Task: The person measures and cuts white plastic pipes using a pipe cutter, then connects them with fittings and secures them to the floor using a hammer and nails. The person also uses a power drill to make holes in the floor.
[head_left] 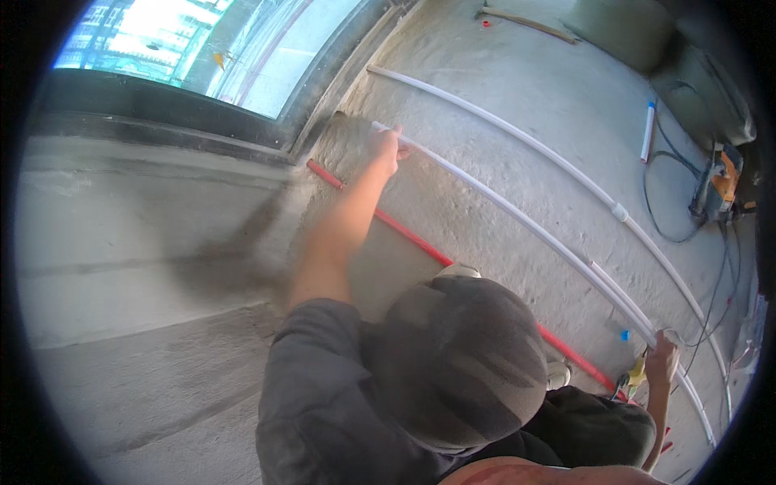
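Note:
A long white plastic pipe (pixel 501 202) runs diagonally over the concrete floor between my two hands. My left hand (pixel 388 151) is closed around its far end, near the window corner; the fingers are slightly blurred. Lower right, my right hand (pixel 664 357) is closed on the same pipe. A second white length shows close against it just before my right hand; whether my fingers hold that too, I cannot tell. A yellow-handled tool (pixel 638 373) lies beside my right hand, its kind partly hidden. My bent knee (pixel 462 364) is in the middle foreground.
A jointed white pipe (pixel 525 137) lies farther out on the floor. A red pipe (pixel 412 236) runs past my shoes near the wall. On the right are an orange-and-black power tool (pixel 722 182) with a cable and a blue-capped tube (pixel 648 131). A hammer (pixel 529 24) lies at the back.

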`<control>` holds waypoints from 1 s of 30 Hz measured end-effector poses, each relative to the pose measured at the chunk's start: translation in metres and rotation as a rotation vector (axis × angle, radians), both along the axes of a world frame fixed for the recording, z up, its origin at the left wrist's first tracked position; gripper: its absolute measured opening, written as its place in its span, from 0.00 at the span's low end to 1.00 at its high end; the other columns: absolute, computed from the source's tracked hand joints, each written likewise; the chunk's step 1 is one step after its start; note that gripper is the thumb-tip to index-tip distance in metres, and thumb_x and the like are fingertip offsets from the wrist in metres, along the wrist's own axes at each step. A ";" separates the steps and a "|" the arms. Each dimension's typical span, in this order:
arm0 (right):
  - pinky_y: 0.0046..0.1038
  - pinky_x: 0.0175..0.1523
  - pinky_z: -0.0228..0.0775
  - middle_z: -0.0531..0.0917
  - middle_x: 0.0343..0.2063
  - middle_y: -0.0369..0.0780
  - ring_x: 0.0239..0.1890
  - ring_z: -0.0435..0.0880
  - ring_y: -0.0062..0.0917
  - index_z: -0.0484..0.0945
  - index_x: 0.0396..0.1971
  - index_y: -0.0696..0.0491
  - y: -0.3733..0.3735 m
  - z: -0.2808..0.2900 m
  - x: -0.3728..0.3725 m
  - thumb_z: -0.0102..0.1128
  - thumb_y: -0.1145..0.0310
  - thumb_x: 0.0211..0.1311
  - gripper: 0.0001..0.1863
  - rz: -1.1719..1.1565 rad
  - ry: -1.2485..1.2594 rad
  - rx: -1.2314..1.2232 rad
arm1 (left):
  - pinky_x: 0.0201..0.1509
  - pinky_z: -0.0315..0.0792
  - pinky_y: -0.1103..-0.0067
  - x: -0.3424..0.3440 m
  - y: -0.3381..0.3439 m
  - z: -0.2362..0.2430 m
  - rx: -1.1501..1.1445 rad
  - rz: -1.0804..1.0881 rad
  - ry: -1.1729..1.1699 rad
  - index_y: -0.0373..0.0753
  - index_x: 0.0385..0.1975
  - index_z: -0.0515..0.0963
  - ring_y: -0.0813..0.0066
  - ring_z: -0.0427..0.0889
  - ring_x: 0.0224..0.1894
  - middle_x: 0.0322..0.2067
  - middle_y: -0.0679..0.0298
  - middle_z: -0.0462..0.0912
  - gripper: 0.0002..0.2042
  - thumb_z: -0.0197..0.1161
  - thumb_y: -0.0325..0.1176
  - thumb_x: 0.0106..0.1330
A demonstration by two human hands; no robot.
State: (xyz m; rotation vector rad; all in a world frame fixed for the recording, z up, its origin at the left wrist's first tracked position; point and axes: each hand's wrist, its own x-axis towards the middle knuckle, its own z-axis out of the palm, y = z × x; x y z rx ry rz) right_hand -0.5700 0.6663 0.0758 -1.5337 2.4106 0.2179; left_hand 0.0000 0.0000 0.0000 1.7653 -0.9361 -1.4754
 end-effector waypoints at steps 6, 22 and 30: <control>0.53 0.41 0.75 0.85 0.29 0.52 0.38 0.86 0.56 0.78 0.40 0.54 -0.031 0.013 0.036 0.76 0.71 0.57 0.15 -0.052 -0.101 0.025 | 0.35 0.81 0.63 0.015 0.003 -0.027 0.038 0.391 0.283 0.35 0.51 0.75 0.63 0.85 0.38 0.42 0.56 0.83 0.13 0.70 0.27 0.72; 0.52 0.38 0.71 0.83 0.30 0.53 0.35 0.83 0.58 0.76 0.44 0.55 -0.039 0.020 0.069 0.73 0.62 0.63 0.18 -0.036 -0.326 0.065 | 0.39 0.81 0.67 0.054 -0.050 -0.028 -0.091 0.457 0.206 0.36 0.45 0.79 0.66 0.84 0.37 0.39 0.60 0.83 0.09 0.72 0.28 0.72; 0.52 0.39 0.72 0.83 0.30 0.54 0.36 0.84 0.58 0.76 0.42 0.55 -0.059 0.024 0.082 0.73 0.61 0.65 0.17 -0.030 -0.301 0.103 | 0.38 0.81 0.69 0.062 -0.056 -0.028 -0.081 0.463 0.192 0.38 0.44 0.79 0.67 0.84 0.39 0.41 0.62 0.83 0.09 0.73 0.27 0.70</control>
